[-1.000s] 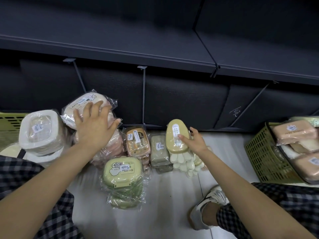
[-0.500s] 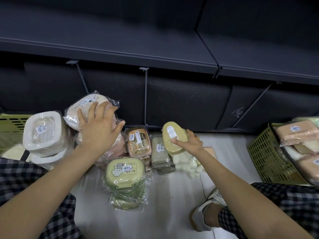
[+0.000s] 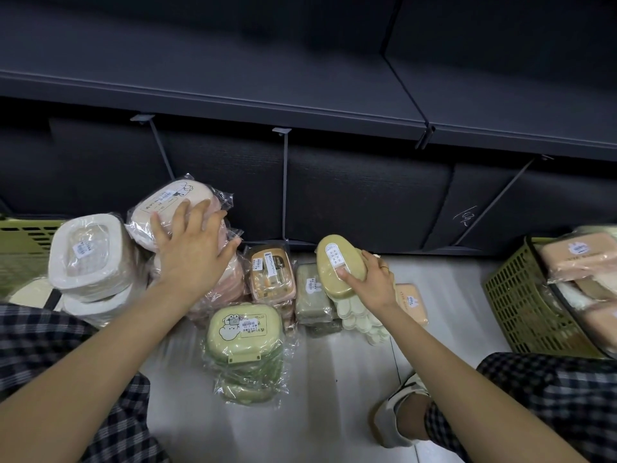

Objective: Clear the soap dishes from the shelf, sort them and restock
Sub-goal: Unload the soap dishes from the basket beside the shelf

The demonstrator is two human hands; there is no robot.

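Both hands work among soap dishes sorted by kind on the floor point(image 3: 334, 412) below a bare dark shelf point(image 3: 233, 71). Left hand point(image 3: 193, 248) lies open and flat on a leaning stack of wrapped pink dishes point(image 3: 173, 205), apparently steadying it. Right hand point(image 3: 374, 282) grips an olive oval dish point(image 3: 334, 265), tilted above a cream pile point(image 3: 360, 320), seemingly to top it.

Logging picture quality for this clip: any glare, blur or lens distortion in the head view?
Head view: wide-angle bending curves the dark shelf edge; the clear plastic wrap on the pale green soap dish stack glints; the near forearms and floor beside them smear slightly; the olive oval soap dish label stays sharp enough to see as print.
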